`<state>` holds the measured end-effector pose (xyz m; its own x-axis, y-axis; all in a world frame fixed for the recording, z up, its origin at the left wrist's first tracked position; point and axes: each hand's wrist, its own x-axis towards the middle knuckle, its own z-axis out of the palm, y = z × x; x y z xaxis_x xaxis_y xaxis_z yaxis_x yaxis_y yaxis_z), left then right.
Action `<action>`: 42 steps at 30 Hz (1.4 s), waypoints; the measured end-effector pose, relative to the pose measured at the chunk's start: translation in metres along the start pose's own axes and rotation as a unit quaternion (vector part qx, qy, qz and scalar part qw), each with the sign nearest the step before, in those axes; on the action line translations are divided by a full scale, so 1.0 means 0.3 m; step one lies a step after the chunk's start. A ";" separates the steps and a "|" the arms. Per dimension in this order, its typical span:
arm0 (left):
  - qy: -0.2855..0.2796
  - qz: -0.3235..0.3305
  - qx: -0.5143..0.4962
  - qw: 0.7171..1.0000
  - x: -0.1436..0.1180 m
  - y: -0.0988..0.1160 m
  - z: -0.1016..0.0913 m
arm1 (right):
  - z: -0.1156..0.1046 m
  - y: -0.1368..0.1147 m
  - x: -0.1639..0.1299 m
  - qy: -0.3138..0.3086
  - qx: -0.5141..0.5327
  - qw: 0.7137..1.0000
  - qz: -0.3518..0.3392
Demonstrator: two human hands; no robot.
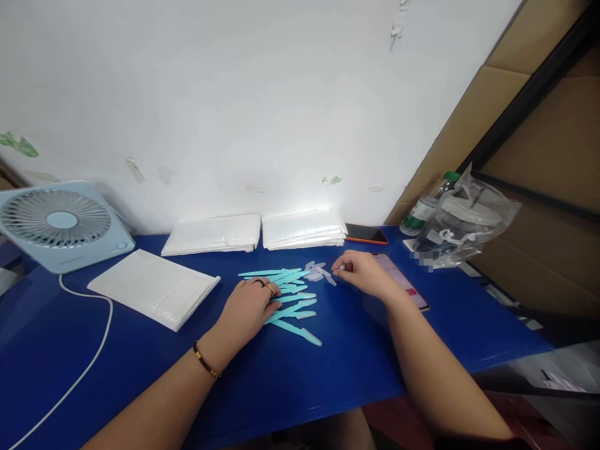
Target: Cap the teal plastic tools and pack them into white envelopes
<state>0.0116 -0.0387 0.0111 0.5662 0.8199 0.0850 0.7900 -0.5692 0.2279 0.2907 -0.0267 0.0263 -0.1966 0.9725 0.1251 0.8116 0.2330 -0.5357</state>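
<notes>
Turquoise eyebrow razors [300, 331] lie in a loose fan on the blue table, blades toward the right. My left hand [250, 307] is over their handles, thumb and fingers curled onto a razor in the pile; its fingertips are partly hidden. Small translucent blade caps [315, 272] form a little heap at the right of the razors, touching some blade ends. Just right of that heap, my right hand [359, 272] is closed in a pinch. A pale bit of a cap shows between its thumb and forefinger.
A light blue fan [63, 222] with a white cable stands at the left, near a white packet [154, 287]. Two white stacks [210, 234] line the wall. One phone [368, 234] lies behind my right hand, another [400, 281] beneath it. A bottle [422, 209] and bagged cup [462, 228] stand right.
</notes>
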 end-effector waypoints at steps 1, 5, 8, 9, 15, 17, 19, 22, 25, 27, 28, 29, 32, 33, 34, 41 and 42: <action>-0.010 -0.006 0.001 1.000 0.002 0.001 -0.001 | 0.001 0.003 0.002 -0.006 -0.024 1.000 0.011; -0.021 -0.031 -0.007 0.999 0.003 0.012 -0.001 | 0.034 -0.004 0.009 -0.036 -0.058 0.996 0.048; -0.007 -0.027 -0.018 0.999 -0.001 0.014 -0.002 | 0.054 0.007 0.009 -0.051 -0.052 0.996 0.055; -0.001 -0.022 -0.025 0.999 -0.003 0.012 -0.003 | 0.053 0.016 0.007 -0.053 -0.052 0.996 0.054; 0.017 -0.036 -0.157 0.987 -0.010 -0.003 -0.017 | 0.010 0.021 -0.002 0.004 0.131 0.991 0.023; 0.021 -0.052 -0.224 0.973 -0.013 -0.004 -0.020 | 0.004 -0.005 -0.003 0.002 0.255 0.967 0.002; 0.013 -0.066 -0.289 0.955 -0.014 -0.005 -0.022 | 0.008 -0.028 -0.003 -0.008 0.338 0.941 -0.012; 0.006 -0.074 -0.340 0.937 -0.013 -0.010 -0.029 | 0.022 -0.047 -0.005 0.001 0.388 0.921 -0.037; 0.014 -0.067 -0.344 0.936 -0.013 -0.016 -0.036 | 0.028 -0.050 -0.009 0.021 0.398 0.915 -0.061; 0.005 -0.059 -0.325 0.944 -0.018 -0.018 -0.038 | 0.028 -0.049 -0.009 0.022 0.401 0.914 -0.061; -0.004 -0.053 -0.307 0.950 -0.021 -0.018 -0.037 | 0.028 -0.049 -0.009 0.021 0.402 0.914 -0.054; -0.014 -0.046 -0.283 0.958 -0.024 -0.016 -0.036 | 0.028 -0.048 -0.008 0.019 0.403 0.914 -0.045; -0.027 -0.022 -0.198 0.980 -0.029 -0.011 -0.028 | 0.029 -0.043 -0.004 0.010 0.401 0.916 -0.016; -0.017 -0.016 -0.168 0.986 -0.028 -0.012 -0.024 | 0.030 -0.042 -0.003 0.008 0.400 0.917 -0.009; 0.000 -0.011 -0.138 0.990 -0.026 -0.014 -0.020 | 0.031 -0.041 -0.003 0.006 0.397 0.918 -0.003; 0.051 0.007 0.000 0.999 0.003 -0.045 -0.002 | 0.043 -0.045 -0.005 -0.015 0.315 0.949 0.021; 0.050 0.013 0.010 0.999 0.007 -0.046 -0.002 | 0.048 -0.047 -0.005 -0.021 0.304 0.952 0.017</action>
<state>0.0016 -0.0292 0.0088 0.5606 0.8066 0.1874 0.7806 -0.5903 0.2054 0.2715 -0.0314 0.0216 -0.2090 0.9752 0.0728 0.3522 0.1445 -0.9247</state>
